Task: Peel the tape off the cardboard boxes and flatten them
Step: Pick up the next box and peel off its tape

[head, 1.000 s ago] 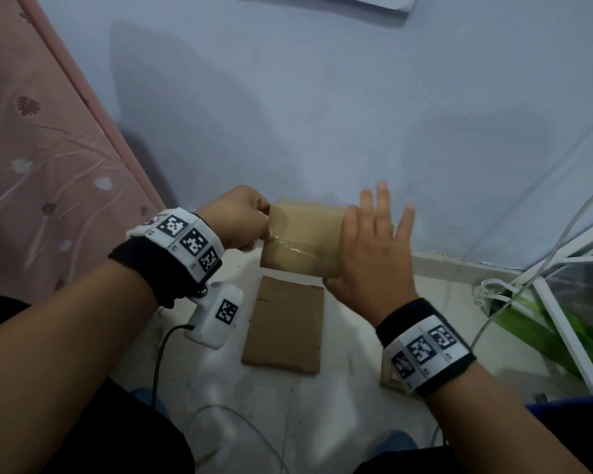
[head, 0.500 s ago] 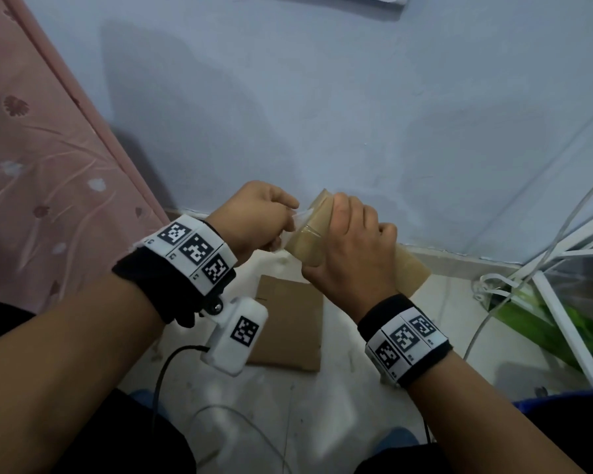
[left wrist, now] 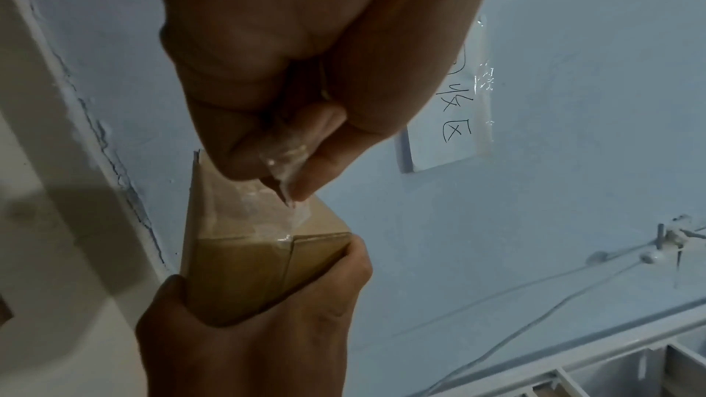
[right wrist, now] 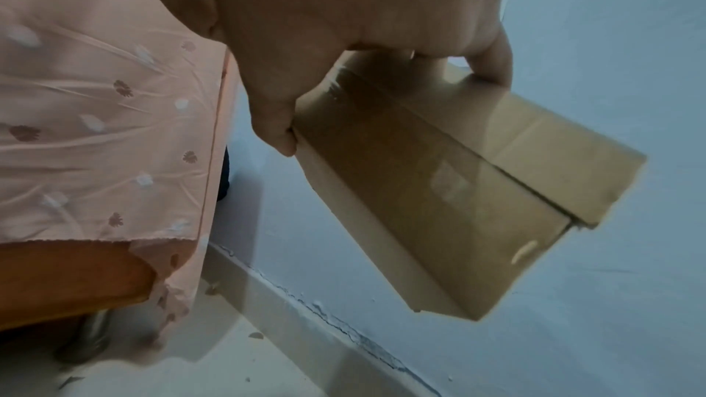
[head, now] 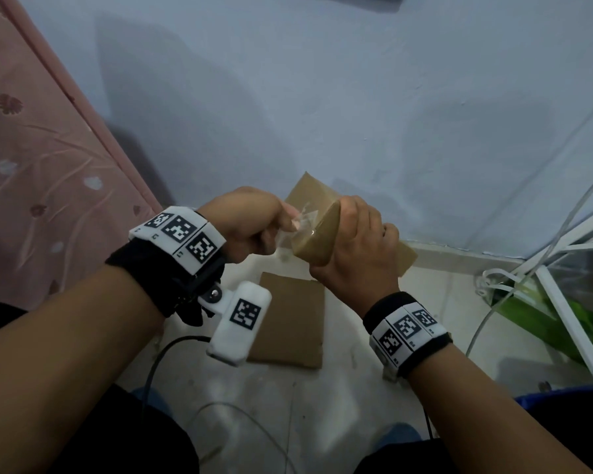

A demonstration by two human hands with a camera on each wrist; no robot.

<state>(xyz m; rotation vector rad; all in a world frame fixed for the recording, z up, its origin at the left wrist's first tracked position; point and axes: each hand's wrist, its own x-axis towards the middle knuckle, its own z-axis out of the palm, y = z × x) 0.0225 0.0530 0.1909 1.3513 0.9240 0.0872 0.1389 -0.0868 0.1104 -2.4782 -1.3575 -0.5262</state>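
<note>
A small brown cardboard box [head: 317, 239] [left wrist: 244, 270] [right wrist: 450, 180] is held in the air in front of the blue wall. My right hand [head: 353, 254] [right wrist: 344, 41] grips its near end, fingers and thumb curled round it. My left hand [head: 250, 224] [left wrist: 282, 150] pinches a strip of clear tape [head: 297, 224] [left wrist: 282, 162] that runs from the box's near end, partly lifted off the cardboard. More clear tape still covers the seam along the box's underside in the right wrist view.
A flattened piece of cardboard [head: 288, 319] lies on the pale floor below my hands. A pink patterned bedcover [head: 31, 165] hangs at the left. White frame bars [head: 562, 295], cables and something green stand at the right. A taped paper note [left wrist: 450, 119] is on the wall.
The right hand went from lying flat against the box to gripping its end, and the box has turned end-on. The left hand has drawn the tape strip away from the box.
</note>
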